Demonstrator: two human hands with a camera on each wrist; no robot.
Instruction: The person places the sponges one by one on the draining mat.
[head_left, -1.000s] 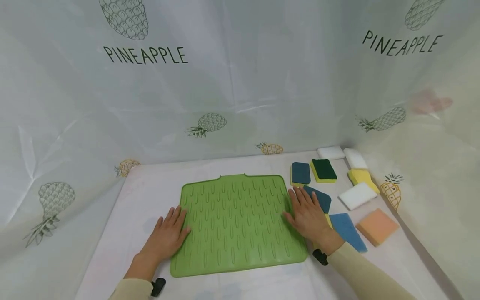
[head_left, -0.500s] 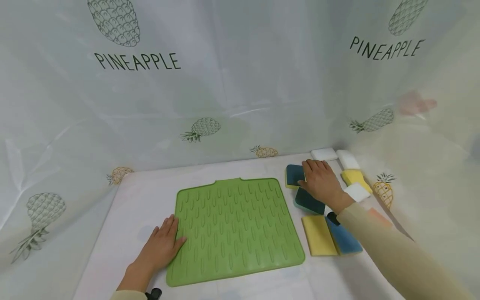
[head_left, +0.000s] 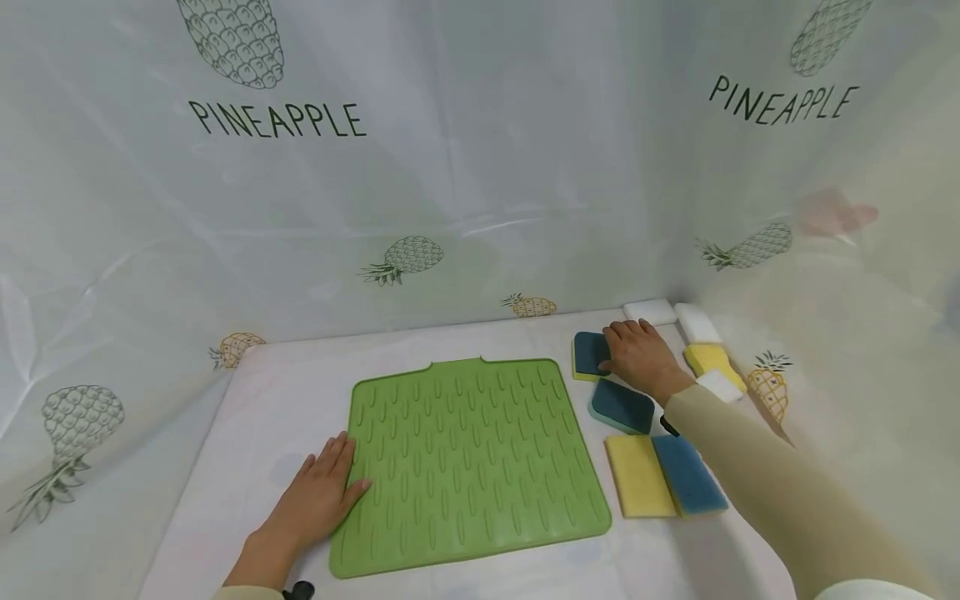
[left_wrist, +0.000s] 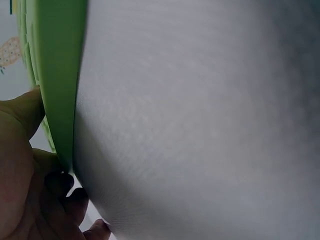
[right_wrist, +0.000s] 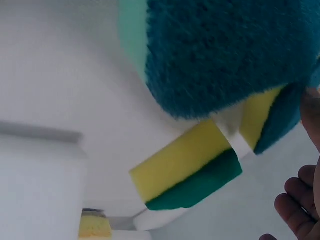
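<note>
A green ribbed mat (head_left: pixel 472 467) lies flat on the white-covered table. My left hand (head_left: pixel 318 496) rests at its left edge, fingers extended, thumb on the mat. In the left wrist view the mat's edge (left_wrist: pixel 62 80) runs beside that thumb. My right hand (head_left: pixel 641 358) reaches over the sponges at the back right, fingers relaxed. It hides a yellow-and-green sponge (right_wrist: pixel 187 167) from the head view. Its thumb is right at a small blue-topped sponge (head_left: pixel 591 352). Nearer the front lies a dark blue sponge with a mint base (head_left: pixel 622 407).
A yellow sponge (head_left: pixel 640 475) and a blue sponge (head_left: pixel 690 473) lie side by side right of the mat. Along the right edge are white sponges (head_left: pixel 696 322) and a notched yellow sponge (head_left: pixel 712 360). The right sleeve (head_left: pixel 757 467) crosses this area. A pineapple-print sheet (head_left: pixel 450 167) hangs behind.
My right hand has left the mat's right edge and moved back and right over the sponges, staying there since half a second ago. The left hand stays at the mat's left edge.
</note>
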